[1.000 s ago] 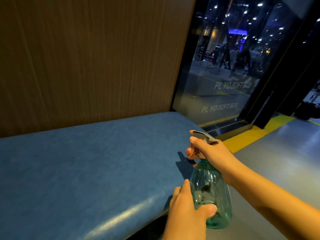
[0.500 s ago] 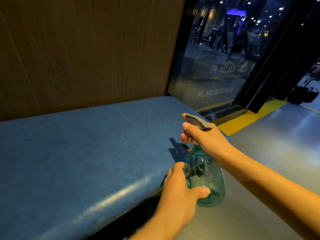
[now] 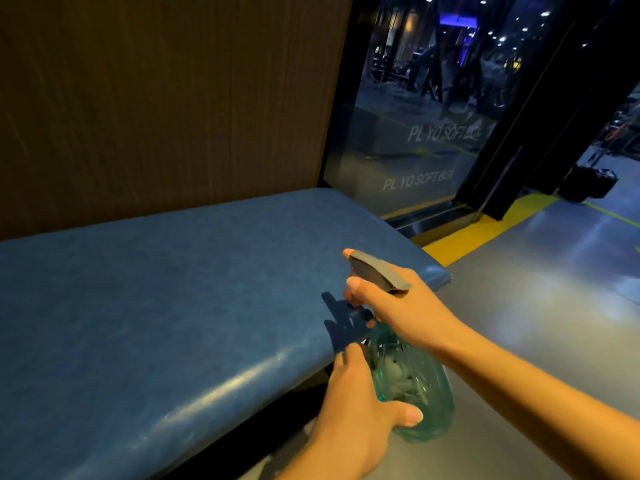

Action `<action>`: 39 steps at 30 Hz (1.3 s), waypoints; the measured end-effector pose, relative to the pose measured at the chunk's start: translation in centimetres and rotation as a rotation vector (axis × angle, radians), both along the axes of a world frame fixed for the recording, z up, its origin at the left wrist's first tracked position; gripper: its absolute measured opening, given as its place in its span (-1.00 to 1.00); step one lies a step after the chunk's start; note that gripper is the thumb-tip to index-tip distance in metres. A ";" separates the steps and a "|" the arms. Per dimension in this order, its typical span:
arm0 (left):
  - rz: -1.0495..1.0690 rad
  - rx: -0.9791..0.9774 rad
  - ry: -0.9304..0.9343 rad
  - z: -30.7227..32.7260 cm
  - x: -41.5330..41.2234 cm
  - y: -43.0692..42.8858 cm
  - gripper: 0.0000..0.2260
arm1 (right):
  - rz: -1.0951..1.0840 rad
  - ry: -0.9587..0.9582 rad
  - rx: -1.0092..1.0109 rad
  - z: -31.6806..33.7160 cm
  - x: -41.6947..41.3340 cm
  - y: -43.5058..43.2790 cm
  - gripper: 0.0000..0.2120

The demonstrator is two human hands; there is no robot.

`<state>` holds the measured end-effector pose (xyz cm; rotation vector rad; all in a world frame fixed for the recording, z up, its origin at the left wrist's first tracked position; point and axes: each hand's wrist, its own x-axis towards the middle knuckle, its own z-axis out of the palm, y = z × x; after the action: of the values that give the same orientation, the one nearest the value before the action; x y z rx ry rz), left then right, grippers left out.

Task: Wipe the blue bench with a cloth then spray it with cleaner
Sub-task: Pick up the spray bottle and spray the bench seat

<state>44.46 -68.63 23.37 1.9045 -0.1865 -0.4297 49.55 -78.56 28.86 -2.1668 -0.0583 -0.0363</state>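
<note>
Bench point(image 3: 156, 306) looks like it's at the spray stage: right hand point(image 3: 398, 306) grips the bottle point(image 3: 415, 386) trigger at the front right corner, left hand point(image 3: 356, 417) cups its base. No cloth in sight, so wiping's probably done.

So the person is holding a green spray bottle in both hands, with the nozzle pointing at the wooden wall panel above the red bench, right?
Not quite: the bench is blue, not red, as the head view shows. The rest stands: the right hand grips the grey trigger head of the green spray bottle, the left hand steadies its body, and the nozzle points toward the wooden wall panel above the bench.
</note>
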 end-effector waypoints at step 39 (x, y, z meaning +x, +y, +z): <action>-0.125 -0.102 0.083 0.4 0.8 4.1 -0.29 | -0.055 -0.043 0.198 1.0 -0.6 1.9 -0.92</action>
<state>45.25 -64.56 23.77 1.7774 -0.2688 -0.5720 48.91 -76.69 29.86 -1.9700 -0.0189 -0.1153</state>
